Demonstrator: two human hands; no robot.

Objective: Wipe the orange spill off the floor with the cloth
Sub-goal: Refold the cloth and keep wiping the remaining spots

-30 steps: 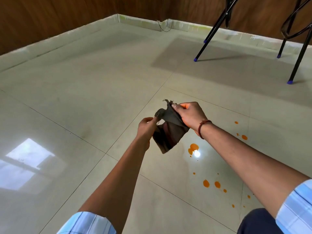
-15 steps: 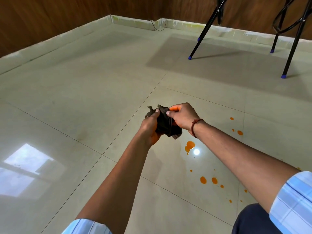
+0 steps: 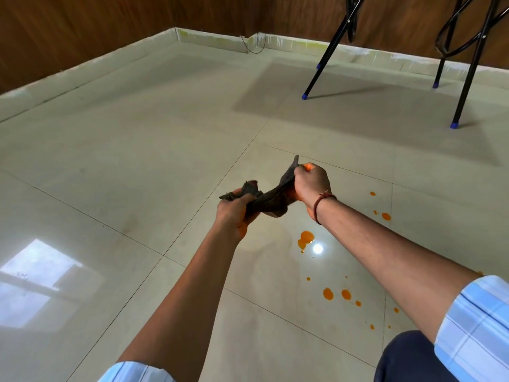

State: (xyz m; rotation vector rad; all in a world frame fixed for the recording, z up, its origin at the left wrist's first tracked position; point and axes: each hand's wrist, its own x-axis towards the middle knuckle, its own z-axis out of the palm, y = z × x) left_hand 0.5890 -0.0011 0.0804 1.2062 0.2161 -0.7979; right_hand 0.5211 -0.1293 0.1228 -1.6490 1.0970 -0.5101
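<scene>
A dark brown cloth hangs stretched between both my hands, above the floor. My left hand grips its left end; frayed corners stick out past the fingers. My right hand grips the right end, slightly higher, with orange stain on the fingers and a red thread on the wrist. The orange spill lies on the pale tiled floor below and right of my hands. More orange drops are scattered nearer me, and others lie beyond my right forearm.
Black chair legs with blue caps stand at the back right, another further right. Wooden walls with a pale skirting close the far corner. My dark trouser knee shows at the bottom right. Bright window glare lies on the left tiles.
The cloth hung loose from both hands, then was bunched between them. Now my hands have drawn apart and the cloth is pulled out between them.
</scene>
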